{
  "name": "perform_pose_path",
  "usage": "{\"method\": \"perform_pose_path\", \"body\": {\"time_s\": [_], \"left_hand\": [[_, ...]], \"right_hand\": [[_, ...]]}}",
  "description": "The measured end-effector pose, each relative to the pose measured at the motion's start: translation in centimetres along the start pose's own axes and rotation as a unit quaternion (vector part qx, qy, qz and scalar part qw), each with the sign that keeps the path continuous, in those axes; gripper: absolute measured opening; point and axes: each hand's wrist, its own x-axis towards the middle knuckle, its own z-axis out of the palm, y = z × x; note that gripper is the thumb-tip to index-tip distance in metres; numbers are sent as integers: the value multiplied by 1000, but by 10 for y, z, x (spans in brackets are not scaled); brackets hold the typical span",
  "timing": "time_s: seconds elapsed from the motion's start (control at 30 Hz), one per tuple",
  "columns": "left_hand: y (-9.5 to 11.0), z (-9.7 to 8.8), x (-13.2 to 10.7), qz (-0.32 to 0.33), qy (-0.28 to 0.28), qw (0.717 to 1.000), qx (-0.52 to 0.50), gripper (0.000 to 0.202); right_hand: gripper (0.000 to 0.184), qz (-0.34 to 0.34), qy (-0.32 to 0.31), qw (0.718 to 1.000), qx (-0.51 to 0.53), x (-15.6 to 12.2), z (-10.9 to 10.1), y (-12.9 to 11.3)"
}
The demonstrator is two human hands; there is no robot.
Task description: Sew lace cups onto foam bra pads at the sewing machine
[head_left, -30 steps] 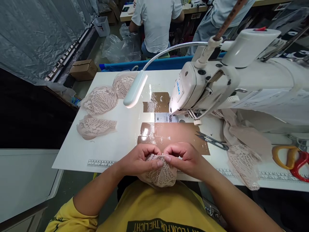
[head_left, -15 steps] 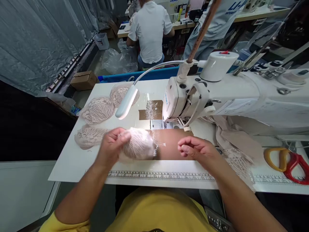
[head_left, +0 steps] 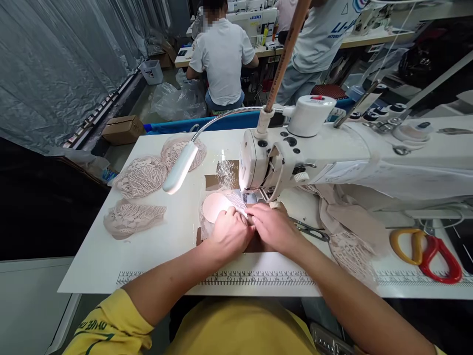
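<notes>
A pale pink lace bra cup point(head_left: 216, 206) lies on the white sewing table point(head_left: 170, 241), right in front of the needle of the white sewing machine point(head_left: 281, 158). My left hand point(head_left: 231, 234) presses on the cup's near edge with curled fingers. My right hand point(head_left: 271, 227) lies beside it and pinches the same piece just under the presser foot. The part of the cup beneath both hands is hidden. A white gooseneck lamp point(head_left: 180, 167) shines on the spot.
Three more lace cups point(head_left: 142, 175) lie at the table's left. Thread snips point(head_left: 312, 230), beige fabric point(head_left: 354, 222) and red-and-yellow scissors point(head_left: 428, 249) are to the right. A ruler strip point(head_left: 258, 280) runs along the front edge. Two people point(head_left: 221, 54) work behind.
My left hand carried the lace cup from the left of the table to the needle. My right hand came forward to join it, and both now hold the cup down.
</notes>
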Motion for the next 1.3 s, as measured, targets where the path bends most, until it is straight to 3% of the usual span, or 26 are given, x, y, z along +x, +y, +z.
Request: {"method": "perform_pose_path", "body": {"time_s": [0.1,0.17,0.27,0.4,0.57,0.7,0.83,1.3], "left_hand": [[-15,-26,-8,48,-60,991,-111,32],[-29,-40,-9,81,-119,961,-234,35],[-46,-43,-4,68,-100,940,-318,32],[-54,-12,3,95,7,965,-243,29],[-58,17,5,113,29,982,-147,35],[-62,20,13,124,23,985,-114,37],[-64,20,21,134,4,987,-93,37],[-68,18,26,129,11,987,-99,36]], "right_hand": [[28,-36,-7,997,-61,-2,14,0],[27,-57,-3,994,-94,-3,17,1],[32,-58,8,989,-132,-3,18,1],[42,-30,14,985,-168,-1,17,1],[50,-12,12,984,-175,3,15,0],[56,14,25,985,-171,7,17,0],[49,40,20,987,-156,9,19,0],[53,27,21,984,-172,7,15,-4]]}}
